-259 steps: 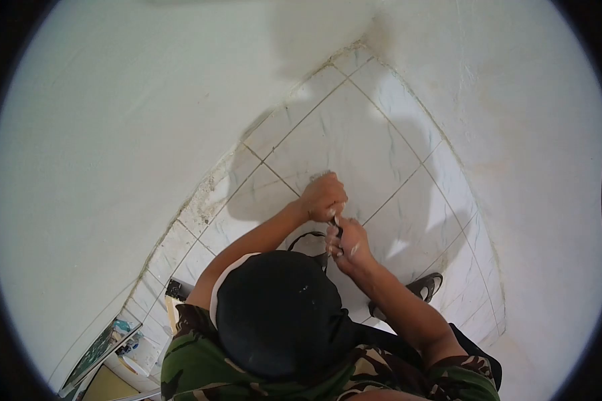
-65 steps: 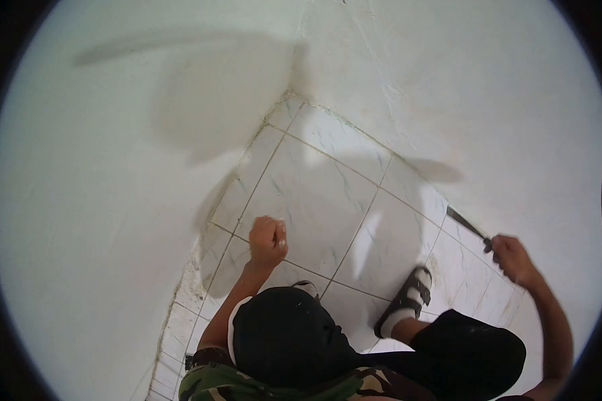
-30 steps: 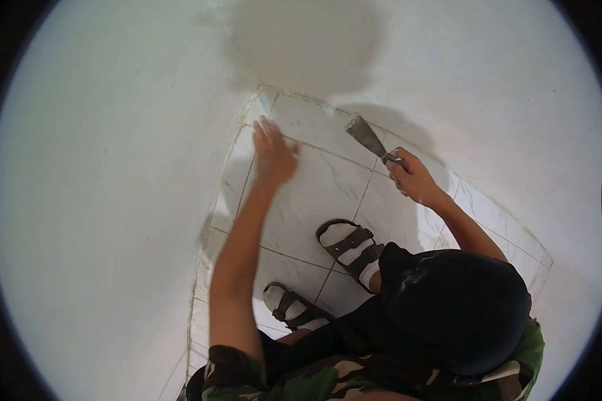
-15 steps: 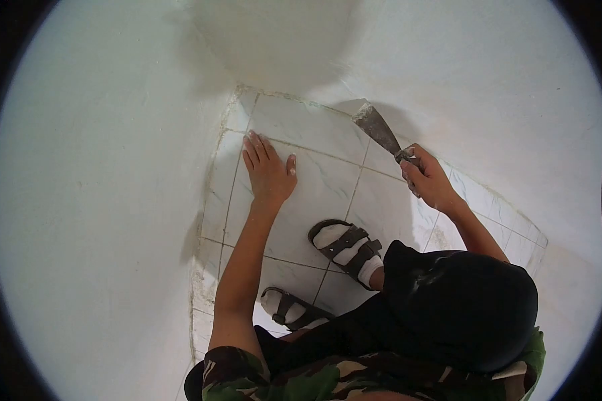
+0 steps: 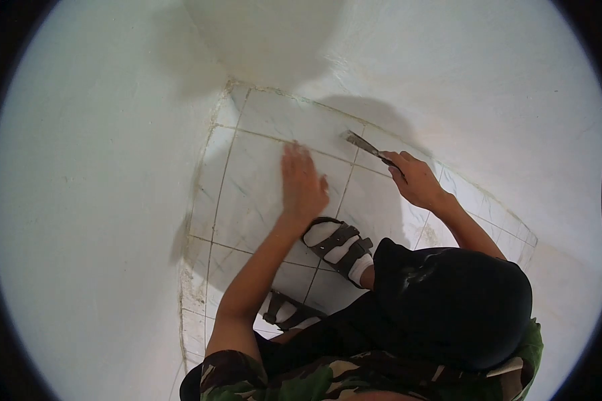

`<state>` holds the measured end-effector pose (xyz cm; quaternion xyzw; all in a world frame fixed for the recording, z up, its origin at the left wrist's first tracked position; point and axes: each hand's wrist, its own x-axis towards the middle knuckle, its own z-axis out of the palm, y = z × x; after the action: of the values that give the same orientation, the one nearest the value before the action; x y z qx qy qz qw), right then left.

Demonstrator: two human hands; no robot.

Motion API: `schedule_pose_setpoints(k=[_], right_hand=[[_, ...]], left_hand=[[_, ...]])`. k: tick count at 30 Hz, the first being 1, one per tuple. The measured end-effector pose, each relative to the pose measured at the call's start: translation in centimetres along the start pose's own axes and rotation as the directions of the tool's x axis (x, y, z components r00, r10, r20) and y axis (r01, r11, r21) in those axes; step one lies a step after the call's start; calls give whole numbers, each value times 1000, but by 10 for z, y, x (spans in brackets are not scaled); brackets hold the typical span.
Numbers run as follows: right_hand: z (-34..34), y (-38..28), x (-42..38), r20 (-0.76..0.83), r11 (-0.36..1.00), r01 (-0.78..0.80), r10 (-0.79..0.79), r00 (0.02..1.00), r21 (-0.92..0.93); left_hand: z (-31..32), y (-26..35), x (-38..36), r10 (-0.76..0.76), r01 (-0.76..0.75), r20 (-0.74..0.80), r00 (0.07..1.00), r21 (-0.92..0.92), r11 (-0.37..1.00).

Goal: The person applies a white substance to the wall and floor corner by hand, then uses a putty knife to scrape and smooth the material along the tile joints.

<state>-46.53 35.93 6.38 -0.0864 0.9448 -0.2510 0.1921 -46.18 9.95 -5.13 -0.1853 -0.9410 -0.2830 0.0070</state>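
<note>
My right hand (image 5: 418, 182) grips the handle of a putty knife (image 5: 362, 143). Its blade, whitish at the tip, points left over the pale tiles and is turned nearly edge-on. My left hand (image 5: 304, 184) is slightly blurred, fingers stretched out and thumb apart, with nothing visible in it. It is over a large tile of the tiled floor (image 5: 247, 194), left of the putty knife and just beyond one sandalled foot (image 5: 341, 246).
White walls (image 5: 93, 200) rise at left and right (image 5: 475, 100), meeting in the far corner. Rough residue (image 5: 192, 291) marks the floor's left edge. A black cap (image 5: 455, 307) covers the lower right of the view, and a second sandal (image 5: 287, 311) shows below my left forearm.
My left hand has swung right, away from the left wall. The putty knife has come down and left a little, its blade rotating from broad face to nearly edge-on.
</note>
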Motion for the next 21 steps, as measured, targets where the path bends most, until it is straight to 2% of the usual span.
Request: schedule_pose_setpoints(k=[2,3,4,5,6,8,11,15,21], right_hand=[[-3,3,-4,108,995,-15,26,994,-94],[-1,5,-10,105,995,-20,30,994,-96],[1,7,-14,145,990,3,18,989,-138],[3,9,-17,186,984,27,6,983,-178],[6,8,-19,185,984,25,8,983,-178],[12,7,-19,262,921,117,-18,965,-371],[25,5,-23,227,861,178,-75,971,-476],[27,-4,-22,210,832,203,-107,972,-516],[33,-11,-8,214,793,261,-169,962,-550]], left_hand=[[-11,-20,11,-42,46,-41,998,116,992],[-9,-28,10,-38,42,-41,998,113,993],[-6,-37,9,123,-123,90,988,-10,992],[0,-42,7,294,-267,197,935,-151,952],[1,-40,4,295,-268,198,935,-152,951],[4,-29,-9,240,-215,58,969,-284,934],[7,-4,-18,206,-199,-20,978,-381,903],[16,34,-12,214,-205,-18,977,-377,903],[30,63,-10,184,-144,93,978,-332,932]])
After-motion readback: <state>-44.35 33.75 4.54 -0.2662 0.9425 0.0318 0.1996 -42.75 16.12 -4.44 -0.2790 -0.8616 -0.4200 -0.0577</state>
